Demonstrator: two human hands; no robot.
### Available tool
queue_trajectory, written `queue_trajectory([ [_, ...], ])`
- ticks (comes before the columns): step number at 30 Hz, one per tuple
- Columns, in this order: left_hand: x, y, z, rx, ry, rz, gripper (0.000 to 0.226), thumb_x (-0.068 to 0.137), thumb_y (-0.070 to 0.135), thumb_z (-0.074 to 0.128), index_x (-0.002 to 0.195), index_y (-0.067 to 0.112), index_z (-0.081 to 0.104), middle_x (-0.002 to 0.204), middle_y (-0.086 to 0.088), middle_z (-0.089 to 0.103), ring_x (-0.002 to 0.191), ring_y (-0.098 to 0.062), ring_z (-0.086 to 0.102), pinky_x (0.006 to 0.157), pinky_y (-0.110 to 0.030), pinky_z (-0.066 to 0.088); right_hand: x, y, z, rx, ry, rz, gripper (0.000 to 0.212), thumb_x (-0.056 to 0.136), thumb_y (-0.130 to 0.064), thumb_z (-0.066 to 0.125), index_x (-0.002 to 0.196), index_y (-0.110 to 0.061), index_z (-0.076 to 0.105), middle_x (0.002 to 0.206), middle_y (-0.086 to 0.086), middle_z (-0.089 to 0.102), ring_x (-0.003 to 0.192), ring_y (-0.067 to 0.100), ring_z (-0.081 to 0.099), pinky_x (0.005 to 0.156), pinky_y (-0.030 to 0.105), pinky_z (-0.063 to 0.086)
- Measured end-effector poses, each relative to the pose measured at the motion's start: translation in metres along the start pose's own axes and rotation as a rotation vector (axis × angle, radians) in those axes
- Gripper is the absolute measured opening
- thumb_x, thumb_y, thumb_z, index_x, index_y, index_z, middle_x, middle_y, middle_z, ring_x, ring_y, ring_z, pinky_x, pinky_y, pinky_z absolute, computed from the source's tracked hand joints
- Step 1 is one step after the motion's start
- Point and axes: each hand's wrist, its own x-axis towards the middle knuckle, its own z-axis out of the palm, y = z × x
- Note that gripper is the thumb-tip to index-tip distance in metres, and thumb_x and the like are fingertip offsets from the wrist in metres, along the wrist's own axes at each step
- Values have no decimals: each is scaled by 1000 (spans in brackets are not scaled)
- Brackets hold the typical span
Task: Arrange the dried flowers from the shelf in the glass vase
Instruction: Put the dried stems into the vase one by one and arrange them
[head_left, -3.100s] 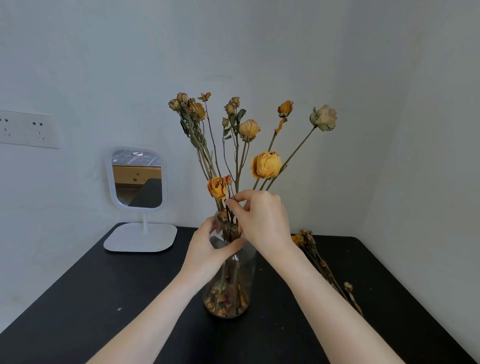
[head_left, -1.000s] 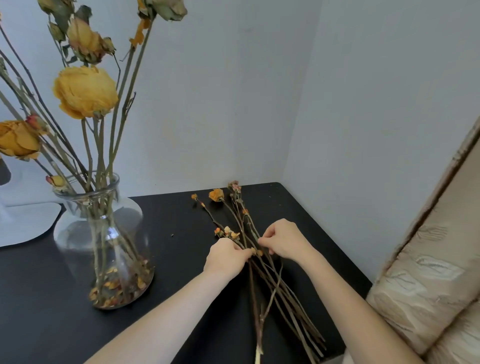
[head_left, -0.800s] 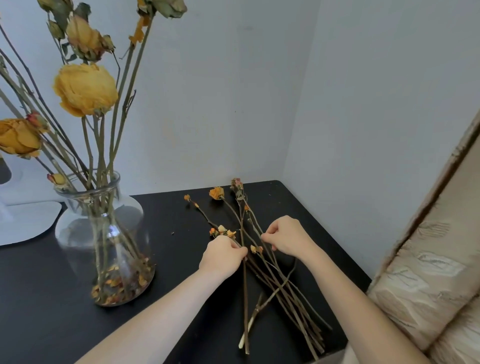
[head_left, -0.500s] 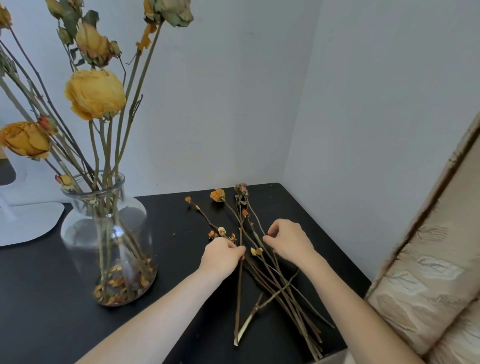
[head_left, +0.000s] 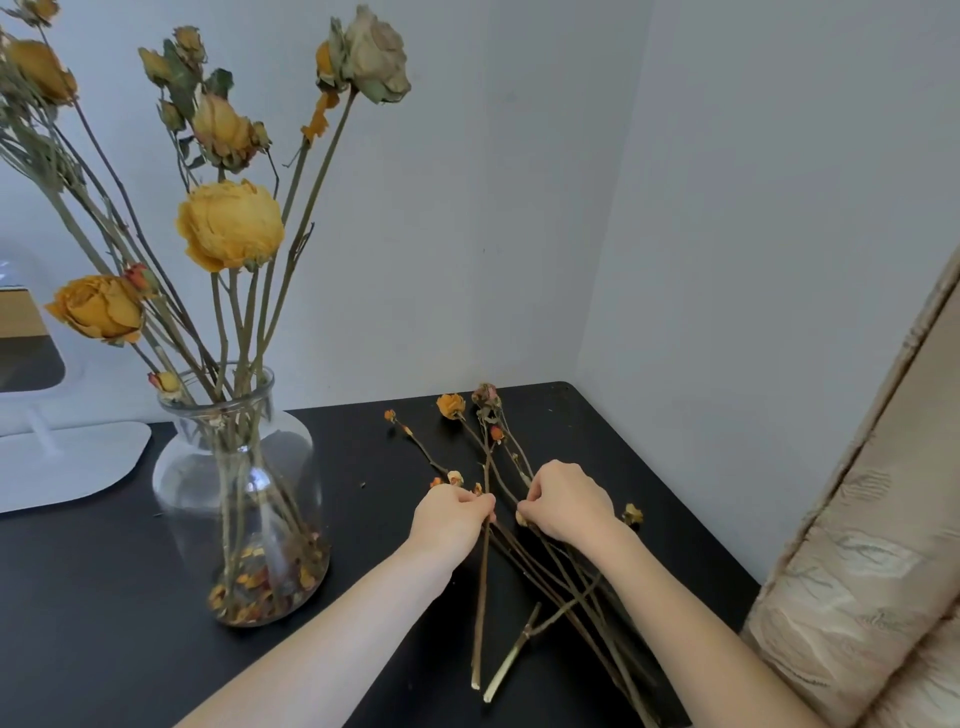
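- The left hand (head_left: 452, 519) was seen curled, with thumb and fingertips pinched on a single stem (head_left: 480, 613) just below its small buds. The bare length of that stem ran back from the pinch toward the wearer and lay on the black shelf top (head_left: 104, 597).
- The right hand (head_left: 566, 506), just beside the left, was curled over the loose stems (head_left: 550, 577), with its fingertips closed on them. How many were caught could not be told.
- The loose stems were spread in a crossed fan under and behind both grips. Their small orange and faded heads lay beyond the fingertips, toward the corner of the walls.
- The stems were judged light, stiff and brittle, and the dry heads likely to shed if squeezed. A hold on bare stem a little below the heads was judged safest, with the stem drawn clear of its crossed neighbours so that nothing snagged.
- The glass vase (head_left: 244, 499) stood upright, well to the left of the left-hand pinch and apart from the pile.
- Many tall stems with yellow blooms (head_left: 231, 226) were held in it, gathered at the narrow neck. A layer of fallen petals (head_left: 265, 587) lay at its bottom, and no water could be made out.
- The neck was judged crowded, so a new stem would have to be threaded in cut end first.
- A white mirror base (head_left: 67, 457) lay farther left, beyond the vase.
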Motion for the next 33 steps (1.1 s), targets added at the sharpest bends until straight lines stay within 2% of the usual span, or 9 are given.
queue_trajectory([
  [6, -5, 1, -6, -13, 34, 21, 36, 92, 22, 52, 57, 15, 56, 44, 4, 35, 43, -10, 31, 45, -22, 25, 0, 1, -3, 17, 16, 65, 19, 83, -33, 63, 89, -15, 63, 79, 0, 64, 73, 16, 64, 62, 28, 51],
  [9, -6, -2, -10, -3, 97, 82, 33, 93, 23, 51, 63, 9, 57, 49, 3, 40, 45, -7, 37, 47, -19, 28, 0, 1, -6, 42, 26, 68, 19, 83, -33, 61, 85, -14, 62, 73, -1, 61, 71, 16, 64, 62, 28, 51],
  [11, -6, -3, -13, 5, 132, 136, 29, 93, 23, 51, 71, 5, 57, 61, -1, 47, 53, -7, 43, 50, -15, 31, 0, 1, -8, 58, 22, 63, 20, 84, -33, 61, 86, -14, 61, 75, 1, 62, 71, 16, 63, 60, 27, 49],
  [13, -7, -5, -16, 24, 161, 175, 29, 94, 23, 50, 72, 5, 56, 62, -1, 47, 55, -7, 42, 49, -12, 33, 0, 1, -10, 64, 12, 62, 19, 84, -32, 61, 86, -13, 61, 79, 2, 63, 71, 16, 63, 61, 28, 48],
  [18, -8, -5, -24, 31, 195, 207, 33, 95, 26, 47, 70, 9, 58, 69, -4, 54, 60, -8, 46, 55, -15, 35, -1, 1, -7, 70, 0, 93, 29, 84, -28, 59, 61, -16, 45, 62, -2, 50, 53, 15, 47, 51, 25, 38],
  [24, -16, -3, -32, 18, 157, 264, 32, 96, 24, 45, 67, 20, 58, 56, 8, 43, 53, -6, 41, 54, -17, 32, 0, -3, -18, 207, 23, 18, 28, 85, -28, 60, 60, -15, 57, 63, 0, 58, 62, 15, 59, 66, 32, 52],
  [29, -30, 6, -42, 62, 128, 335, 32, 97, 22, 42, 70, 21, 58, 59, 13, 41, 54, -4, 40, 71, -25, 43, 0, -8, -37, 418, 28, -41, 27, 83, -26, 61, 61, -12, 57, 53, -1, 48, 47, 6, 46, 50, 18, 34],
  [31, -36, 9, -46, 62, 124, 333, 31, 97, 22, 42, 73, 20, 60, 56, 13, 42, 53, -5, 42, 84, -38, 48, -3, -11, -41, 489, -45, -9, 29, 82, -25, 60, 56, -15, 54, 43, -6, 41, 35, 4, 37, 46, 17, 33],
  [33, -39, 10, -49, 48, 123, 328, 30, 98, 22, 42, 73, 19, 60, 54, 5, 46, 57, -11, 51, 91, -42, 46, -7, -12, -42, 568, -134, 57, 30, 81, -22, 59, 53, -16, 52, 38, -8, 36, 30, 6, 28, 39, 16, 29],
])
